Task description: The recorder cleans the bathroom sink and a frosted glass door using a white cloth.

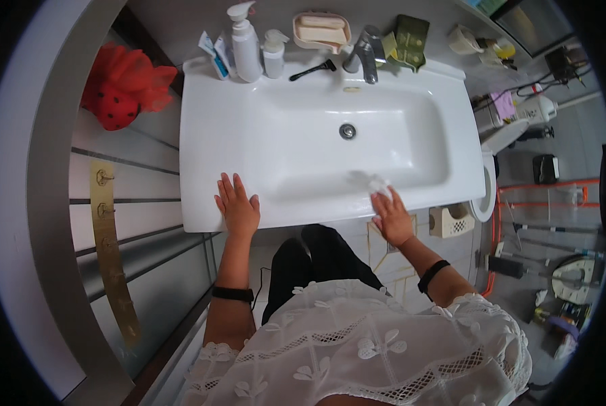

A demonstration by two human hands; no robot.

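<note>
My left hand (239, 204) lies flat on the white counter at the left of the sink, fingers stretched and slightly apart, with nothing in it. At the front rim of the white washbasin (303, 196), my right hand (392, 215) has its fingertips on a small crumpled white tissue (379, 183). The tissue is against the basin's inner front edge and partly covered by the fingers. A round metal drain (347, 131) sits in the basin floor, and a chrome faucet (366, 57) stands behind it.
Along the back edge are a white pump bottle (246, 51), a smaller bottle (274, 54), toothpaste tubes (216, 55), a black razor (313, 70), a soap dish (322, 32) and a green pack (410, 40). A red mesh bath puff (127, 84) hangs left; a toilet (487, 186) stands right.
</note>
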